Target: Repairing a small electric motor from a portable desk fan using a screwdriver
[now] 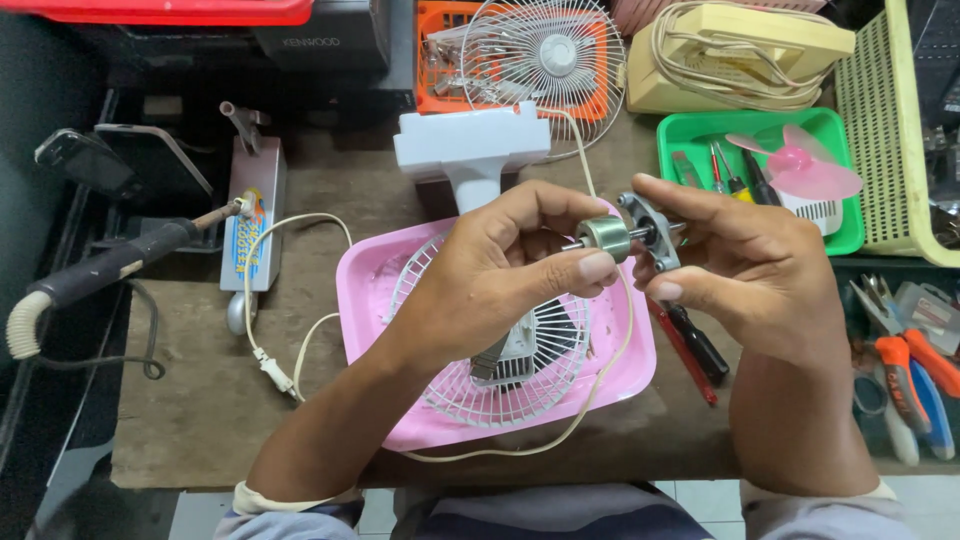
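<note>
My left hand (500, 270) pinches a small grey cylindrical rotor (604, 238) between thumb and fingers. My right hand (745, 265) grips a grey metal motor bracket (648, 232) that sits on the same shaft, right beside the rotor. Both are held above a pink tray (365, 300). In the tray lies a white wire fan grille (505, 385) with a motor part under it. The white fan base (472, 150) stands just behind the tray, and its white power cord (262, 345) trails to the left.
A soldering iron (110, 265) rests at the left. A second white fan grille (545, 55) leans on an orange basket at the back. A green tray (845, 205) holds a pink fan blade (800, 170) and screwdrivers. A red-and-black screwdriver (695, 350) and pliers (900, 375) lie at the right.
</note>
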